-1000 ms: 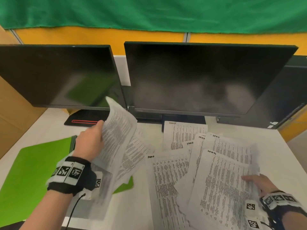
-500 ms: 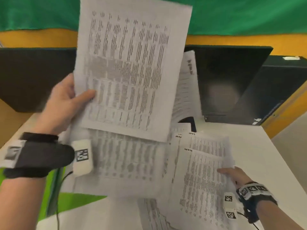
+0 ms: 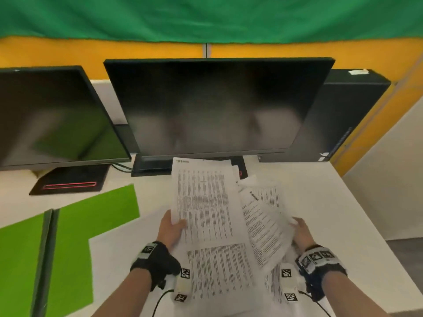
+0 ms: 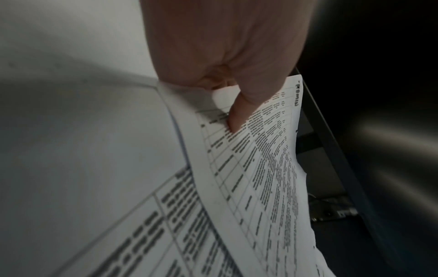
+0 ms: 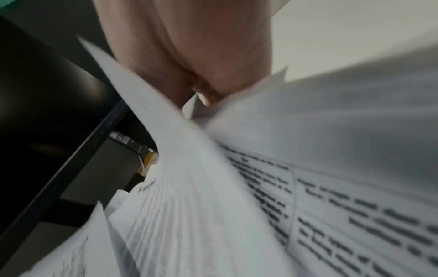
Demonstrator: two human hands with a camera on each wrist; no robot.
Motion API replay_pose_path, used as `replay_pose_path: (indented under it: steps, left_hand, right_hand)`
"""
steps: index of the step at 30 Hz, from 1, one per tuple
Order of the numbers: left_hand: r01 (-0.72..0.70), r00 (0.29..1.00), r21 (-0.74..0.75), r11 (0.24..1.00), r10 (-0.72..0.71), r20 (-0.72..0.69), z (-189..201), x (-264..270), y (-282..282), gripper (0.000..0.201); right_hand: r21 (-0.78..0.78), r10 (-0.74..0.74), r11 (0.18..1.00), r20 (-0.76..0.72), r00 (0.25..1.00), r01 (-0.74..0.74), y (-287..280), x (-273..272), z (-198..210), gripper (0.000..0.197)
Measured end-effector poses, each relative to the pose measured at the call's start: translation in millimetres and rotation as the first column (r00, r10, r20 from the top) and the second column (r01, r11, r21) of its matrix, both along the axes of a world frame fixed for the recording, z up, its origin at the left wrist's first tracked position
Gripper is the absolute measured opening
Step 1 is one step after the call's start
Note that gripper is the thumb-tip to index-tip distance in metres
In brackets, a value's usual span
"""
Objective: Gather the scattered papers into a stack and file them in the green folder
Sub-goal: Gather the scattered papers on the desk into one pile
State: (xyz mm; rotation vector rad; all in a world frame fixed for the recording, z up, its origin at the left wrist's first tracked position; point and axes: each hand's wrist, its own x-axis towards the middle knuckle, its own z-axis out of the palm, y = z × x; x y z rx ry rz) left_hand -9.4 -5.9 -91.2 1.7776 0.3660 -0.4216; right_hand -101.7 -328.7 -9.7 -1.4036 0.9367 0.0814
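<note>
A loose bundle of printed papers (image 3: 206, 202) sits between both my hands over the white desk (image 3: 320, 202), fanned out and uneven. My left hand (image 3: 170, 227) grips its left edge, thumb on top of the front sheet; in the left wrist view the thumb (image 4: 239, 116) pinches the papers (image 4: 260, 178). My right hand (image 3: 299, 232) holds the right edge, fingers mostly hidden behind the sheets; in the right wrist view a fingertip (image 5: 208, 97) presses into the papers (image 5: 237, 206). The green folder (image 3: 68, 236) lies open on the desk to the left.
Two dark monitors (image 3: 212, 106) (image 3: 50, 120) stand at the back of the desk, their stands (image 3: 68, 181) just behind the papers and folder. A black computer case (image 3: 343, 115) stands at the back right. The desk's right edge drops off beside my right arm.
The left hand has come down from head height with its sheets and joined them to the pile. The right hand has lifted its pile off the desk, so both hands now hold one bundle.
</note>
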Motion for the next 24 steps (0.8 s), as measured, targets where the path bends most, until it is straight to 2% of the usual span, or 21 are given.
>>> replay_pose_path:
  steps: [1, 3, 4, 5, 7, 8, 10, 11, 12, 15, 18, 19, 20, 22, 24]
  left_hand:
    - [-0.048, 0.999, -0.010, 0.999, 0.048, -0.008, -5, 0, 5, 0.072]
    - [-0.101, 0.995, -0.042, 0.994, 0.101, -0.014, -24, 4, 17, 0.083]
    - [-0.111, 0.994, -0.038, 0.993, 0.110, -0.011, -44, 9, 25, 0.093]
    - [-0.123, 0.992, -0.029, 0.992, 0.123, -0.011, -75, 17, 36, 0.100]
    - [-0.114, 0.993, -0.036, 0.993, 0.113, -0.026, -109, 28, 44, 0.101]
    - [-0.103, 0.994, -0.030, 0.994, 0.102, -0.050, -89, 24, 38, 0.094]
    - [-0.053, 0.999, -0.061, 0.997, 0.052, -0.009, -18, 9, 18, 0.061]
    - [-0.027, 1.000, -0.061, 0.998, 0.027, 0.007, 1, 5, 12, 0.042]
    - [-0.017, 0.999, -0.064, 0.998, 0.019, 0.028, 8, 4, 10, 0.032]
    - [-0.049, 0.995, -0.014, 0.999, 0.050, 0.087, 25, 4, 19, 0.027]
    - [-0.093, 0.985, 0.022, 0.995, 0.089, 0.151, 40, 6, 39, 0.041]
    - [-0.103, 0.978, 0.039, 0.994, 0.094, 0.187, 50, 8, 46, 0.040]
    - [-0.101, 0.966, 0.058, 0.993, 0.084, 0.245, 62, 7, 51, 0.035]
    - [-0.070, 0.937, 0.093, 0.993, 0.034, 0.347, 82, 7, 62, 0.026]
    - [-0.042, 0.911, 0.167, 0.985, -0.031, 0.412, 99, 6, 69, 0.023]
  right_hand:
    - [-0.024, -0.029, 0.999, 0.046, 0.999, 0.030, 1, 1, -6, 0.035]
    - [0.058, -0.128, 0.991, 0.074, 0.989, 0.124, -2, -3, -14, 0.042]
    - [0.061, -0.107, 0.993, 0.090, 0.990, 0.102, -4, -7, -18, 0.042]
    - [0.015, -0.039, 0.999, 0.080, 0.996, 0.038, -3, -10, -22, 0.039]
    - [-0.282, 0.100, 0.954, -0.012, 0.995, -0.099, -3, -13, -29, 0.035]
    - [-0.409, 0.132, 0.902, -0.038, 0.991, -0.136, -3, -13, -34, 0.028]
    - [-0.584, 0.156, 0.795, -0.064, 0.986, -0.164, -2, -10, -37, 0.015]
    - [-0.643, 0.151, 0.746, -0.086, 0.985, -0.171, -5, -6, -39, 0.021]
    - [-0.692, 0.168, 0.693, -0.117, 0.979, -0.201, -9, -3, -41, 0.028]
    - [-0.745, 0.249, 0.575, -0.235, 0.940, -0.339, -24, 10, -46, 0.033]
    - [-0.728, 0.323, 0.519, -0.318, 0.891, -0.448, -31, 19, -41, 0.014]
    - [-0.744, 0.302, 0.500, -0.330, 0.895, -0.443, -31, 22, -41, 0.020]
    - [-0.777, 0.271, 0.462, -0.335, 0.902, -0.427, -30, 25, -42, 0.038]
    - [-0.836, 0.257, 0.331, -0.366, 0.894, -0.438, -22, 34, -41, 0.069]
    - [-0.789, 0.313, 0.223, -0.499, 0.808, -0.573, -10, 44, -41, 0.080]
